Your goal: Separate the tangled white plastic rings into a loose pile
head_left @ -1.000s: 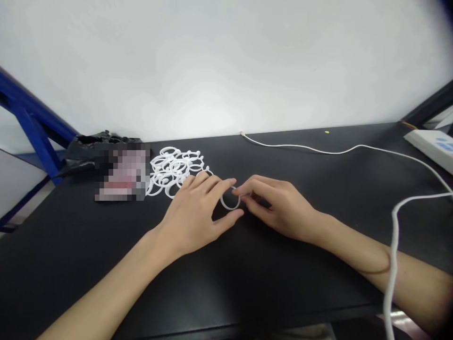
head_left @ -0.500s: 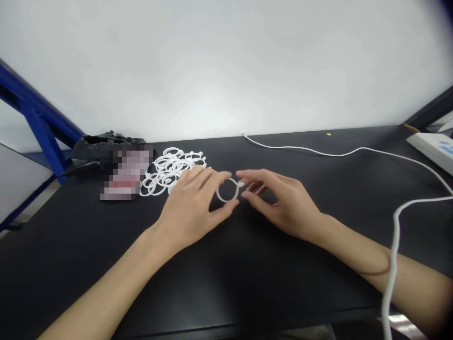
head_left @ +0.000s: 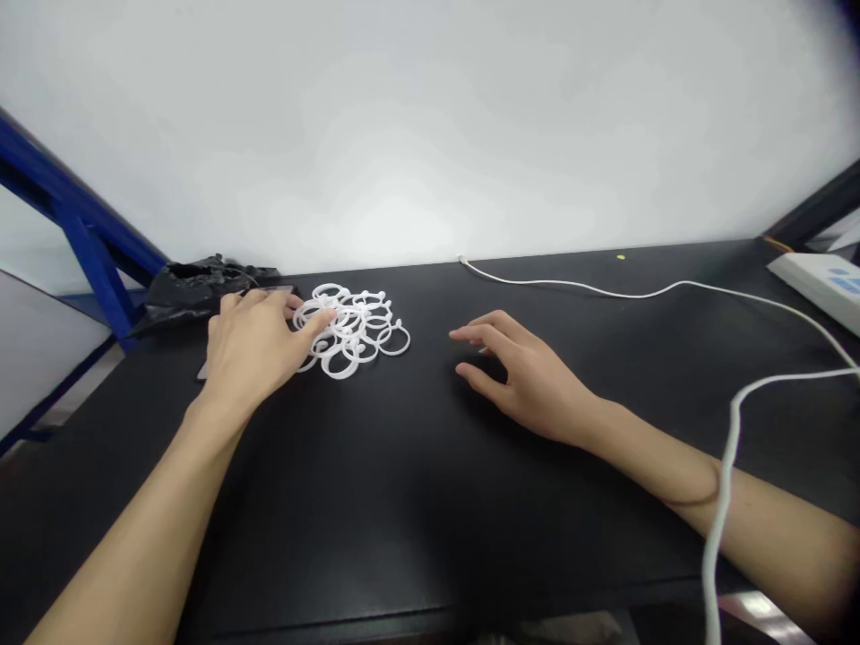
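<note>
My left hand (head_left: pixel 259 340) is at the left side of a pile of white plastic rings (head_left: pixel 359 345), each with a small round knob. Its thumb reaches over the rings while the other fingers lie across a flat rectangular item (head_left: pixel 202 370), mostly covered by the hand. Thumb and fingers are apart, with no ring seen lifted between them. To the right of the pile, my right hand (head_left: pixel 534 381) hovers low over the black table (head_left: pixel 376 502), its thumb and fingertips spread. A small pale bit shows beneath its fingers, too little to name.
A crumpled black plastic bag (head_left: pixel 188 291) lies at the back left by a blue metal frame (head_left: pixel 100 260). A white cable (head_left: pixel 605 288) runs along the back and down the right side across my right forearm. At the far right sits a white box (head_left: pixel 816 287).
My left hand has moved left from the middle to the pile, and the white ring between my two hands is gone from there. My right hand has barely moved.
</note>
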`<state>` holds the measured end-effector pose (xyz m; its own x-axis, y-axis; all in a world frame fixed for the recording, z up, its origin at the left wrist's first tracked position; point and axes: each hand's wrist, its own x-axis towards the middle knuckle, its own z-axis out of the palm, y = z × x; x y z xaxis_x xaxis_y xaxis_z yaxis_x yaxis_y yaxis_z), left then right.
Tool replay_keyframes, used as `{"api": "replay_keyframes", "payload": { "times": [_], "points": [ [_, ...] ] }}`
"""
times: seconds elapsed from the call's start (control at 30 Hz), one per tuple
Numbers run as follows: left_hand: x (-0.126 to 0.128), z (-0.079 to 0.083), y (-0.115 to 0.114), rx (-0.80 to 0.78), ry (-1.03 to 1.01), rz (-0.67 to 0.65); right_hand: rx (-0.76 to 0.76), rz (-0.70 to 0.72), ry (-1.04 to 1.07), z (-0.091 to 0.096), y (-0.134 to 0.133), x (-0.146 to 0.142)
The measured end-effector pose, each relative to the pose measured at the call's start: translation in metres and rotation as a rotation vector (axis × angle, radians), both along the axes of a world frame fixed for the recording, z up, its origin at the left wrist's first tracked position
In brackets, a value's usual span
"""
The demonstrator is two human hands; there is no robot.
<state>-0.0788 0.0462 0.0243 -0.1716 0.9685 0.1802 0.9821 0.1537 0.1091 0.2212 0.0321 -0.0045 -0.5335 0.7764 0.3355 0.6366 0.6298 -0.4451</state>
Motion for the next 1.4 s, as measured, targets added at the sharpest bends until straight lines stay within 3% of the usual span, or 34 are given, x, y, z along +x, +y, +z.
{"api": "replay_keyframes", "payload": {
  "times": [0.23,0.3,0.4,0.5,0.63,0.8,1.4],
  "points": [
    [0.009,-0.002,-0.002,0.199,0.013,-0.036,0.025,-0.018,-0.044,0.000,0.001,-0.001],
    [0.017,-0.002,-0.005,0.303,0.001,-0.141,0.061,-0.051,-0.081,0.000,0.002,-0.001],
    [0.039,-0.007,-0.015,0.434,-0.034,-0.399,0.134,-0.144,-0.186,-0.002,0.004,0.002],
    [0.069,-0.018,-0.029,0.335,-0.111,-0.728,0.176,-0.230,-0.291,-0.006,0.008,0.006],
    [0.099,-0.033,-0.044,0.014,-0.132,-0.930,0.129,-0.260,-0.395,-0.010,0.011,0.010],
    [0.103,-0.039,-0.046,-0.178,-0.109,-0.938,0.110,-0.247,-0.433,-0.010,0.013,0.012],
    [0.096,-0.035,-0.045,-0.200,-0.099,-0.941,0.131,-0.231,-0.426,-0.010,0.015,0.013]
  ]
}}
